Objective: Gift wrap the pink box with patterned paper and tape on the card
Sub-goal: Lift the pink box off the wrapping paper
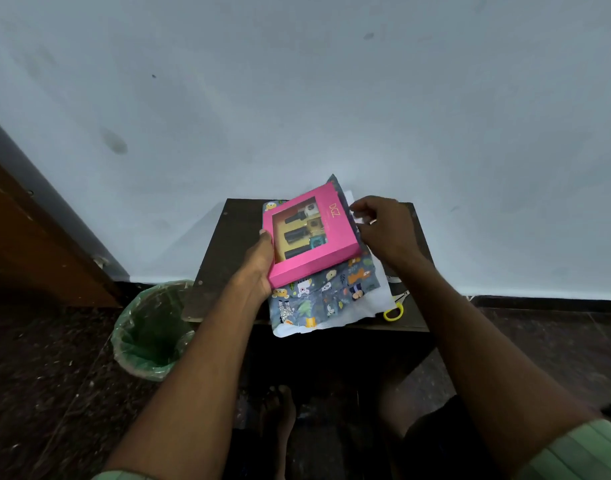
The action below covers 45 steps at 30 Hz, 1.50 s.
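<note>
A flat, square pink cardboard box [312, 235] with a clear window showing small bottles lies tilted over a sheet of grey patterned wrapping paper [326, 292] printed with cartoon animals; the sheet's white underside shows along its near and right edges. Both sit on a small dark wooden surface [234, 244] set against a pale blue-grey wall [297, 81]. The left hand [259, 263] grips the box at its near-left corner, thumb along the left edge and fingers curled underneath. The right hand [383, 226] is at the box's far-right side, fingers curled, pinching the white edge of the paper there. A yellow-handled pair of scissors [394, 310] lies at the near-right edge of the surface, partly under the right forearm. On the dark floor [54, 375] to the left stands a green bin with a plastic liner [151, 332], just beside the surface. A brown wooden door [30, 244] occupies the left margin.
</note>
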Each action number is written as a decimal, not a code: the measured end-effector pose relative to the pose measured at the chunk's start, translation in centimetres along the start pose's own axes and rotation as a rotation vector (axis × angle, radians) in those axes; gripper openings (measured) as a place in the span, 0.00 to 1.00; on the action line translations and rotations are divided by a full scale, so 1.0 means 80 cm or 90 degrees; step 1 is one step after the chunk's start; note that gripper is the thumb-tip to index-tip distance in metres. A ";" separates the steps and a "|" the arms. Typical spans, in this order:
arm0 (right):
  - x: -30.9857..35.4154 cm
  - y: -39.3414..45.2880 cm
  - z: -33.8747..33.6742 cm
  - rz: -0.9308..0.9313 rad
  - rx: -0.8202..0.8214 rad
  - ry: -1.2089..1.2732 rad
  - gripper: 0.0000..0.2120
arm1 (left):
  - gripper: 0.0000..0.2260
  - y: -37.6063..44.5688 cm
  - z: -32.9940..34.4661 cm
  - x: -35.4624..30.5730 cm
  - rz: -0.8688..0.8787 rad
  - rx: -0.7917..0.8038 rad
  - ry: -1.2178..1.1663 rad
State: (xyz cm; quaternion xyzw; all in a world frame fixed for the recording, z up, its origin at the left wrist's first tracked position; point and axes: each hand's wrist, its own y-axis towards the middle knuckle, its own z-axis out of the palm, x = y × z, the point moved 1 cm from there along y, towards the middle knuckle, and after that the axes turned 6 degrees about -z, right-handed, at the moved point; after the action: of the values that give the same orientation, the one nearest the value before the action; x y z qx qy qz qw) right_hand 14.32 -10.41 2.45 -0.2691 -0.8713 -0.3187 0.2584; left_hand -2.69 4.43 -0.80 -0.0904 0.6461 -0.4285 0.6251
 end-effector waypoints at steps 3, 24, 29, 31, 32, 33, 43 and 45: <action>0.020 -0.009 0.013 0.106 0.010 0.132 0.14 | 0.24 -0.007 -0.006 -0.001 -0.002 0.010 -0.038; 0.122 -0.060 0.108 0.053 0.431 -0.003 0.20 | 0.19 -0.065 -0.085 -0.061 0.200 -0.083 -0.093; 0.136 -0.073 0.129 -0.081 0.463 -0.261 0.29 | 0.19 -0.078 -0.101 -0.065 0.227 -0.112 -0.077; 0.139 -0.076 0.133 -0.061 0.413 -0.302 0.32 | 0.18 -0.084 -0.099 -0.069 0.265 -0.119 -0.064; 0.139 -0.073 0.135 -0.056 0.373 -0.306 0.33 | 0.17 -0.087 -0.098 -0.071 0.289 -0.130 -0.055; 0.138 -0.070 0.138 -0.050 0.326 -0.287 0.31 | 0.17 -0.087 -0.097 -0.072 0.315 -0.144 -0.036; 0.132 -0.070 0.155 -0.024 0.385 -0.064 0.15 | 0.29 -0.061 -0.105 -0.072 0.481 -0.375 0.235; 0.133 -0.069 0.157 -0.032 0.403 -0.089 0.15 | 0.30 -0.060 -0.107 -0.071 0.463 -0.372 0.223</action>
State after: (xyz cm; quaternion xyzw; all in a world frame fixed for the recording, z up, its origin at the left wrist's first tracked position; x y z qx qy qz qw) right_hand -0.34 -2.05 -1.61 -0.1750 -0.9491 -0.0188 0.2611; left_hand -11.15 8.95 5.22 0.0430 0.8242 0.0073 0.5645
